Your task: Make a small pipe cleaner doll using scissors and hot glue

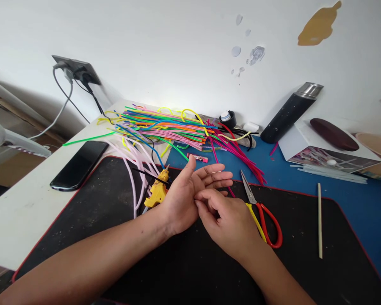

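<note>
My left hand (186,195) is turned palm up above the black mat, fingers stretched out and holding nothing. Against its palm, my right hand (227,218) pinches thumb and forefinger together; whatever may be between them is too small to make out. Just left of the left wrist lies a yellow glue gun (157,192), partly hidden by the hand. Red-handled scissors (269,226) rest beside the right hand, blades pointing away, with a yellow strip along them. Behind the hands is a heap of colourful pipe cleaners (165,125).
The black mat (292,271) covers the table's front. A phone (79,165) lies at left, near pale pink pipe cleaners (131,169). On the right are a pale stick (319,220), glue sticks (332,173), a white box (300,144) and a leaning black flask (288,114). Cables hang from a wall socket (78,70).
</note>
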